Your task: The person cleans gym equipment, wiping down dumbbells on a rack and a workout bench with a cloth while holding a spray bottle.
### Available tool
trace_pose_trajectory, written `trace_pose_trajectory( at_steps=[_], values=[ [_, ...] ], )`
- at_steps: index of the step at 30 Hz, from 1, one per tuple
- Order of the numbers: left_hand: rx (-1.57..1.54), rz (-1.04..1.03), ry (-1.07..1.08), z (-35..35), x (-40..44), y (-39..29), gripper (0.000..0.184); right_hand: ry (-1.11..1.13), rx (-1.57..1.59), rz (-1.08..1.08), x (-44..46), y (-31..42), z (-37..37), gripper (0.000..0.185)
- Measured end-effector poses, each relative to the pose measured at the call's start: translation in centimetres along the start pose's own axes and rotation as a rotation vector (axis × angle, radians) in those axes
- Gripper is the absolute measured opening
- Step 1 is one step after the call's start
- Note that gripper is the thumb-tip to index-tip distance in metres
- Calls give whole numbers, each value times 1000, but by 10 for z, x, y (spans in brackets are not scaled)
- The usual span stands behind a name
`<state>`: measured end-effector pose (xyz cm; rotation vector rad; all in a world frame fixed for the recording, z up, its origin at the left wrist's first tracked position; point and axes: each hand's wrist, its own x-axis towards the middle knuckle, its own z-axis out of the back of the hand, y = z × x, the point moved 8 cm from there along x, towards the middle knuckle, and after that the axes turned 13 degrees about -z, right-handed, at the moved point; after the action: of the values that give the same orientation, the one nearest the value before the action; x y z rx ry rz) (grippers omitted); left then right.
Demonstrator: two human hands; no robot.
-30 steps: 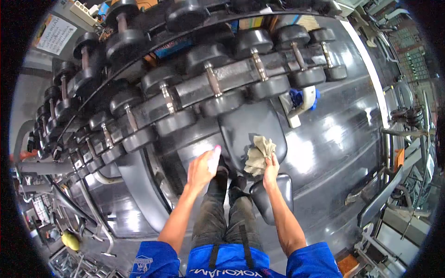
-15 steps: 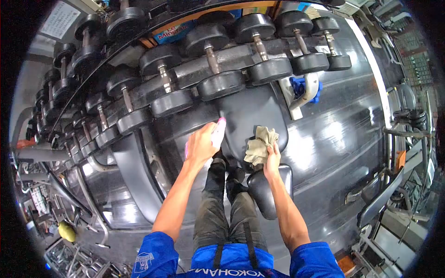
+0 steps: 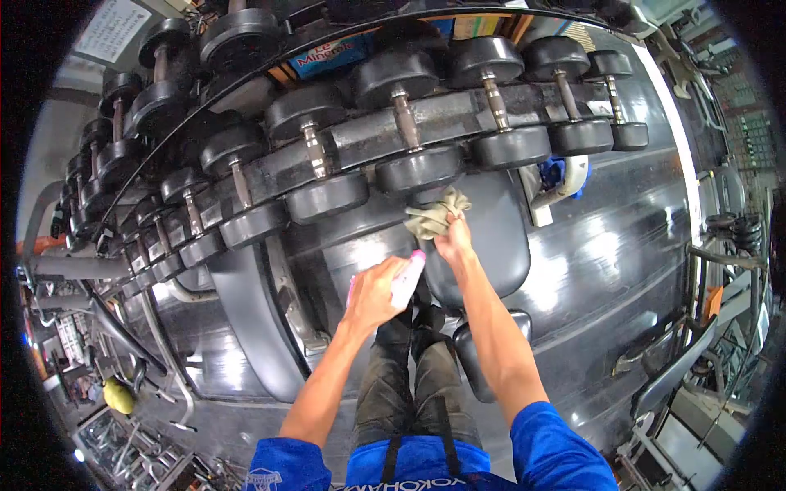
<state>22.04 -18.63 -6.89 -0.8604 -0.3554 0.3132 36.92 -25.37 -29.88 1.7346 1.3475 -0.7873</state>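
Note:
My left hand (image 3: 379, 292) is wrapped around a white spray bottle (image 3: 405, 282) with a pink top, held above the floor in front of my legs. In my right hand (image 3: 455, 240) is a crumpled beige cloth (image 3: 438, 214), held at the upper left part of a black padded bench (image 3: 490, 245). Whether the cloth touches the pad I cannot tell. Just beyond the cloth is the front head of a black dumbbell (image 3: 419, 168) on the rack. A smaller black bench pad (image 3: 485, 360) lies beside my right forearm.
A long rack (image 3: 352, 141) carries a row of black dumbbells across the front, with another tier at upper left. Another padded bench (image 3: 246, 315) stands to the left. A blue cloth-like item (image 3: 555, 175) hangs by a metal bench leg (image 3: 571, 182). Gym machines line both sides.
My right hand has moved the cloth left and forward across the bench, toward the dumbbells. The left hand with the bottle sits lower and slightly right in view, and the camera view has shifted.

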Motion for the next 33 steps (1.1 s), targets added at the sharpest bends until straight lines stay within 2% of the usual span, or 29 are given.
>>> trace_pose_trajectory(
  at_steps=[1, 2, 5, 8, 9, 15, 16, 19, 22, 25, 29, 33],
  values=[
    [-33, -15, -9, 1, 2, -7, 16, 20, 38, -14, 7, -5, -18, 37],
    [-2, 20, 69, -2, -3, -6, 27, 42, 75, -30, 13, -10, -37, 36],
    [32, -120, 91, 3, -5, -22, 29, 37, 212, -64, 72, -26, -53, 42],
    [-9, -42, 54, 3, -19, -12, 30, 125, 290, -65, 25, -29, -60, 42],
    [-45, 3, 66, 0, -25, -6, 29, 221, 389, -2, -12, -19, -80, 43],
    [-104, 28, 58, 3, -38, -12, 20, 106, 243, 360, -106, 12, -70, 50],
    [-98, 23, 63, 5, -41, -12, 20, 40, 126, 434, -112, 21, -59, 58],
    [-87, 16, 77, 13, -51, -14, 20, -216, 54, 498, -96, 32, -18, 56],
    [-80, 4, 96, 16, -55, -17, 23, -299, 26, 308, -29, 23, 17, 51],
    [-46, 2, 153, 19, -60, -19, 27, -133, 244, -30, 60, 9, 42, 57],
    [-16, -19, 156, 27, -59, -17, 32, 124, 169, 138, 53, 48, -38, 57],
    [-18, -16, 160, 28, -68, -8, 37, -17, 110, 373, -27, 41, -59, 57]
  ],
)
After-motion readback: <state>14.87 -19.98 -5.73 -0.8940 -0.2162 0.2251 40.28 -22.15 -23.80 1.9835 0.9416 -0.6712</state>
